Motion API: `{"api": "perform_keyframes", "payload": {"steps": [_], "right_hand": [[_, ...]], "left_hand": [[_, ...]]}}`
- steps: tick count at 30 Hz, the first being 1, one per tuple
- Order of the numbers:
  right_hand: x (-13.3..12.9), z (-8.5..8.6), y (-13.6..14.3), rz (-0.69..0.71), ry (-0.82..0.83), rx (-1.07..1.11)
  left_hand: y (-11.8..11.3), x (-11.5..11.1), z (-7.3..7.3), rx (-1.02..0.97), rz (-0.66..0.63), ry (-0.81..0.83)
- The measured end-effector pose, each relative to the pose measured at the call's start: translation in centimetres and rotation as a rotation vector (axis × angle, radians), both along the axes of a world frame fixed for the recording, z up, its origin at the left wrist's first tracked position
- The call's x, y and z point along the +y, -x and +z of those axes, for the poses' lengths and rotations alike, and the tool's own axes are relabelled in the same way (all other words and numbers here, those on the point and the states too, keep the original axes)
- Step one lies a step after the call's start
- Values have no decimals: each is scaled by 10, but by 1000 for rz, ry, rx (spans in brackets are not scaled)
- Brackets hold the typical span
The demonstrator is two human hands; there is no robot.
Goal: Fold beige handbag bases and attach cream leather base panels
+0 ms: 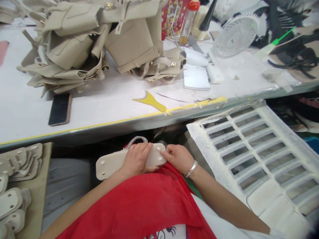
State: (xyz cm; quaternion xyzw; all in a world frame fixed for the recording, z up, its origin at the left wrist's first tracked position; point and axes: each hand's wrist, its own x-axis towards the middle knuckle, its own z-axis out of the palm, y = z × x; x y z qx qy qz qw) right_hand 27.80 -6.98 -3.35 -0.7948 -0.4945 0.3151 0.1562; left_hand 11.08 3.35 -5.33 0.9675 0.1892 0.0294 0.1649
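Observation:
A cream handbag [112, 162] rests against my red apron, its long round-ended base facing up. Small white pieces sit near the base's corners, and one gold stud [103, 173] shows at the left end. Behind the base, a wrapped looped handle [136, 141] sticks up. My left hand [138, 157] lies across the middle of the base and grips it, thumb on the near side. At the right end, my right hand [178, 157] is closed, thumb and forefinger pinched beside the white pieces. What is between those fingertips is too small to make out.
On the table ahead lie piled beige bags [72, 49], a phone [59, 109], a yellow cutout tool [151, 101] and a white fan [235, 36]. A slatted white rack [245, 142] stands at right. Cream base pieces [11, 200] lie on a board at left.

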Motion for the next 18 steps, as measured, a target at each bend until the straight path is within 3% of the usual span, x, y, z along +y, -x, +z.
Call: {"api": "perform_keyframes", "payload": {"steps": [6, 12, 18], "right_hand": [[-6, -13, 1, -102, -47, 119], [-9, -29, -1, -159, -121, 312], [-6, -29, 2, -188, -98, 396]], "left_hand": [[5, 0, -1, -59, -17, -35], [19, -4, -2, -285, -250, -209], [15, -12, -5, -240, -279, -264]]}}
